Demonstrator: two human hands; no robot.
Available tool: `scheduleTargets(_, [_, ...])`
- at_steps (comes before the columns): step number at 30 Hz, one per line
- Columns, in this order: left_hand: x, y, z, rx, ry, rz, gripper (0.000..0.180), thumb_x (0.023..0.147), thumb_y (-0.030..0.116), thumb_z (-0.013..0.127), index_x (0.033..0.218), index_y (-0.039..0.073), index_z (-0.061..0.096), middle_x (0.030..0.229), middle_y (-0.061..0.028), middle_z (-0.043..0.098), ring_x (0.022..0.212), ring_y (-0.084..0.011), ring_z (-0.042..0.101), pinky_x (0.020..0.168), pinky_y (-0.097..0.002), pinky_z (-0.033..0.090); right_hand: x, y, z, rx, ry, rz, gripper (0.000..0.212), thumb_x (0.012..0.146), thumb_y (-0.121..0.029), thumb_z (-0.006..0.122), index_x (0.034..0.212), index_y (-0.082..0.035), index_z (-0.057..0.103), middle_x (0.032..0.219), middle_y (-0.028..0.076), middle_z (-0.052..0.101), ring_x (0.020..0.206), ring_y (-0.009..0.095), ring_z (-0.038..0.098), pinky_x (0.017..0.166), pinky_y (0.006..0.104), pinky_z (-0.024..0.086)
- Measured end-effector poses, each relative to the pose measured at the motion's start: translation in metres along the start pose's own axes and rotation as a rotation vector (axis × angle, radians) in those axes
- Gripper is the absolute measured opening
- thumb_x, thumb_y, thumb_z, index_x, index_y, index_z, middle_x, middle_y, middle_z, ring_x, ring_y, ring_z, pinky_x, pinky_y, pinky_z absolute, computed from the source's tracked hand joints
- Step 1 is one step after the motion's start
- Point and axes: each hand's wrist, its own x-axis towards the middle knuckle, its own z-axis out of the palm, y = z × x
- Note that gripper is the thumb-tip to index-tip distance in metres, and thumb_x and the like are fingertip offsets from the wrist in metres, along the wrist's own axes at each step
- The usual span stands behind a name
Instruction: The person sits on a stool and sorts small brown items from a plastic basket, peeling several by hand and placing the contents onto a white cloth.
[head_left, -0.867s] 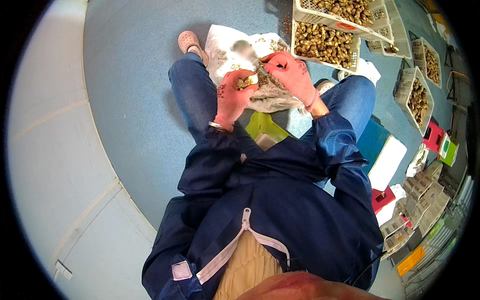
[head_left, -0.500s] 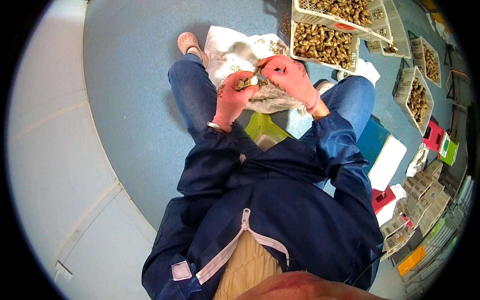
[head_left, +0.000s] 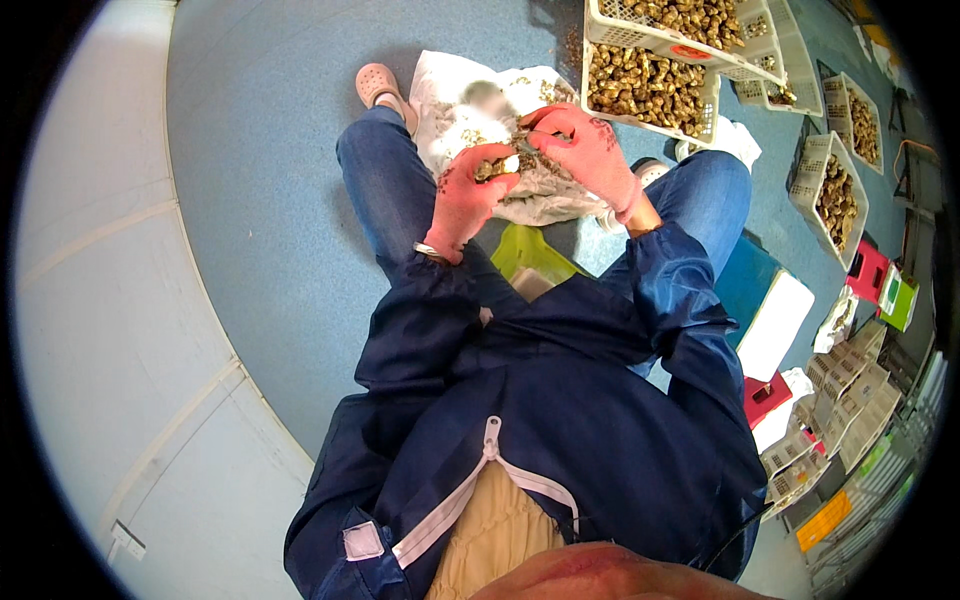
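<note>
My left hand [head_left: 468,195], in a pink glove, is closed round a small brown mushroom-like piece [head_left: 497,168] with a pale, bare end pointing right. Just across from it, my right hand [head_left: 590,155], gloved alike, pinches a thin dark tool [head_left: 547,134] that looks like a small knife. A narrow gap separates the tool from the piece. Below both hands, a white sheet or sack [head_left: 435,95] lies crumpled on the floor, strewn with brown scraps and dirt.
White plastic crates [head_left: 650,120] full of brown pieces stand beyond my right hand, with more crates [head_left: 800,185] farther right. A yellow-green plastic object [head_left: 515,250] sits between my legs. A blue box [head_left: 742,285] is by my right knee. A pale wall [head_left: 110,250] runs along the left.
The piece in my left hand has turned a little, its pale end now showing more. My right hand has shifted very slightly, and the thin tool shows more clearly.
</note>
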Motion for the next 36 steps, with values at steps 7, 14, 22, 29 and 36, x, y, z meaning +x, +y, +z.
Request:
scheduleTargets(7, [-0.003, 0.009, -0.001, 0.036, -0.006, -0.065, 0.031, 0.081, 0.003, 0.072, 0.111, 0.004, 0.063, 0.086, 0.0003, 0.062, 0.067, -0.0054, 0.052, 0.056, -0.0214, 0.042, 0.001, 0.002, 0.000, -0.047, 0.000, -0.017, 0.014, 0.084, -0.016, 0.064, 0.090, -0.003, 0.067, 0.105, 0.009, 0.066, 0.092, 0.022, 0.062, 0.079, 0.0308, 0.049])
scheduleTargets(14, [-0.001, 0.000, -0.001, 0.129, -0.004, 0.082, 0.032, 0.081, 0.005, 0.072, 0.112, 0.003, 0.062, 0.085, 0.0008, 0.061, 0.068, -0.0057, 0.054, 0.059, -0.0212, 0.043, 0.002, 0.002, 0.000, -0.080, -0.013, 0.025, 0.017, 0.084, -0.017, 0.064, 0.089, -0.001, 0.067, 0.104, 0.009, 0.066, 0.092, 0.024, 0.062, 0.082, 0.0318, 0.048])
scheduleTargets(22, [-0.004, 0.022, -0.002, -0.181, -0.093, -0.143, 0.033, 0.084, 0.006, 0.069, 0.117, 0.004, 0.062, 0.080, 0.0052, 0.057, 0.065, -0.0032, 0.047, 0.057, -0.0193, 0.037, 0.001, -0.008, -0.005, 0.044, 0.013, 0.078, 0.018, 0.085, -0.017, 0.063, 0.089, 0.001, 0.067, 0.102, 0.008, 0.067, 0.093, 0.015, 0.060, 0.082, 0.0270, 0.047])
scheduleTargets(29, [-0.004, 0.011, 0.000, -0.194, -0.075, -0.046, 0.032, 0.083, 0.004, 0.068, 0.115, 0.005, 0.063, 0.079, 0.0057, 0.057, 0.067, -0.0033, 0.048, 0.059, -0.0189, 0.038, -0.002, -0.009, 0.001, 0.167, -0.031, 0.121, 0.018, 0.085, -0.017, 0.064, 0.089, -0.001, 0.068, 0.103, 0.009, 0.067, 0.092, 0.018, 0.062, 0.081, 0.0284, 0.048])
scheduleTargets(36, [-0.001, -0.004, -0.002, 0.261, 0.081, 0.304, 0.033, 0.077, 0.005, 0.074, 0.108, 0.004, 0.063, 0.097, -0.0040, 0.061, 0.085, -0.0131, 0.059, 0.075, -0.0263, 0.047, 0.000, -0.002, 0.003, 0.031, -0.099, 0.021, 0.017, 0.085, -0.017, 0.065, 0.090, -0.001, 0.067, 0.101, 0.008, 0.067, 0.090, 0.021, 0.062, 0.079, 0.0305, 0.049])
